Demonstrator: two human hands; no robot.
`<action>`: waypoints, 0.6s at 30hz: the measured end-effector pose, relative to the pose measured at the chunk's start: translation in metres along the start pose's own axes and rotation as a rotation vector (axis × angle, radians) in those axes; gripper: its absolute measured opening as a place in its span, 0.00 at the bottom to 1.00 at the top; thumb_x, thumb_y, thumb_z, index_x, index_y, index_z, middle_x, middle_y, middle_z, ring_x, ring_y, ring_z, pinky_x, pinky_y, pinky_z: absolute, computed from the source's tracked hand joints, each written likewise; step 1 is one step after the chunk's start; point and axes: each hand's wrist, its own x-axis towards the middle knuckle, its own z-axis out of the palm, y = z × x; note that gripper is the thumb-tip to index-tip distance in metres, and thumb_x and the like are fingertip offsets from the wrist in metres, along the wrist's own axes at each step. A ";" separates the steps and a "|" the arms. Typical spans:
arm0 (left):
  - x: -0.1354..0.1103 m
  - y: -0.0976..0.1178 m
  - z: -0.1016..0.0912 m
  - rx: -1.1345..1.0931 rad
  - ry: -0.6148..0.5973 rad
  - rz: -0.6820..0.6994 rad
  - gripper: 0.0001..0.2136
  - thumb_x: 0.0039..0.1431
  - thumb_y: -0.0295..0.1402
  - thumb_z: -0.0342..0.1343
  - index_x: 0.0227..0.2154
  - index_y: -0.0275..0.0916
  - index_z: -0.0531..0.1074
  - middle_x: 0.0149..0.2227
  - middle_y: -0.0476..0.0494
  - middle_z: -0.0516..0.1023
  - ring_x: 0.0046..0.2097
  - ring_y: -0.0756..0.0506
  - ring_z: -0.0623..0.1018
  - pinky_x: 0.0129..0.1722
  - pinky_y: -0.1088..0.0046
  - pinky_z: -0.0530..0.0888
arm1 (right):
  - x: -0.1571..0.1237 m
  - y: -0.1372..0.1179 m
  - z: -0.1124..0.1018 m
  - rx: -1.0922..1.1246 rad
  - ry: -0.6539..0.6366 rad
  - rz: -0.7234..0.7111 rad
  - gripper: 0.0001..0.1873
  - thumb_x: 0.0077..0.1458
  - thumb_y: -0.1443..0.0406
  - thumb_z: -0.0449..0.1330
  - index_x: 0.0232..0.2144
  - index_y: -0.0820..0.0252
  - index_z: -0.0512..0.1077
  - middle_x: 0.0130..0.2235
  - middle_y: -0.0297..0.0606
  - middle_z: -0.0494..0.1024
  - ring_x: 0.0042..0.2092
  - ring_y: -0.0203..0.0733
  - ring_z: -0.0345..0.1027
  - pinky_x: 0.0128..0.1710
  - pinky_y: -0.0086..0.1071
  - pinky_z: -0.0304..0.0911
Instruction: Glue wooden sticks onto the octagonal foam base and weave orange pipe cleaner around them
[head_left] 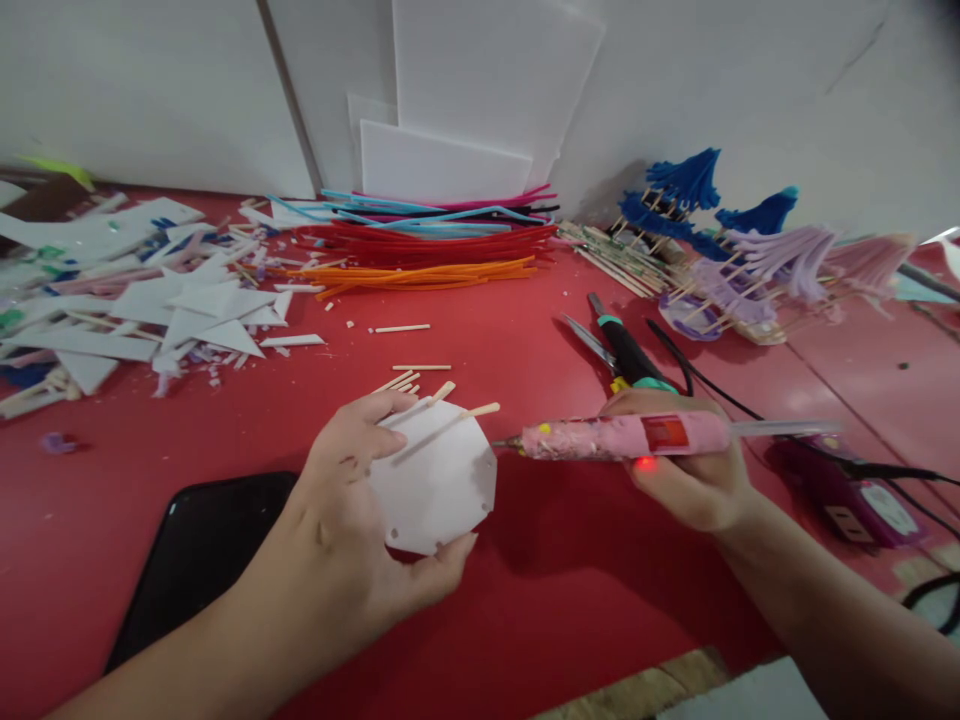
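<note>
My left hand (337, 510) is closed around the edge of a flat white many-sided foam board piece (439, 480), thumb below and fingers above. Small holes run near the piece's rim. Two short wooden sticks (484, 409) stand up from its far side. My right hand (697, 495) grips a pink pen-shaped hot glue gun (585, 438), with a clear glue stick (780, 428) coming out of its rear and a red light glowing underneath. Its metal tip points left, close to the board's right edge; I cannot tell whether they touch. Cut sticks (401, 382) lie just beyond my left hand.
A black phone (199, 545) lies under my left forearm. White scraps (210, 300) pile up at left. Colored pipe cleaners (435, 270) lie at the back. Pliers (630, 350), a purple device (847, 495) with cables, and blue and lilac roofed models (787, 260) are at right.
</note>
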 end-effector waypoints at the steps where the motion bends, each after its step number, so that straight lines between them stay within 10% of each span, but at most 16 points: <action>1: 0.001 0.001 -0.001 0.021 -0.006 0.012 0.35 0.41 0.43 0.64 0.51 0.46 0.53 0.55 0.35 0.63 0.54 0.32 0.69 0.50 0.47 0.72 | 0.001 0.001 -0.002 -0.059 0.003 -0.073 0.03 0.39 0.67 0.56 0.18 0.54 0.66 0.21 0.37 0.69 0.25 0.43 0.63 0.26 0.38 0.59; 11: -0.001 0.009 -0.008 -0.031 -0.309 0.289 0.34 0.46 0.38 0.61 0.52 0.36 0.50 0.52 0.24 0.67 0.53 0.34 0.72 0.47 0.55 0.75 | 0.008 0.039 0.002 -0.693 -0.072 -0.068 0.22 0.47 0.70 0.52 0.47 0.64 0.66 0.44 0.48 0.73 0.46 0.54 0.66 0.45 0.46 0.61; 18: 0.001 0.006 -0.006 0.072 -0.311 0.267 0.31 0.48 0.35 0.61 0.52 0.38 0.51 0.52 0.25 0.69 0.55 0.30 0.70 0.49 0.47 0.73 | 0.034 0.015 0.009 -0.777 0.057 -0.195 0.18 0.48 0.74 0.51 0.41 0.60 0.71 0.41 0.45 0.73 0.45 0.51 0.63 0.46 0.45 0.58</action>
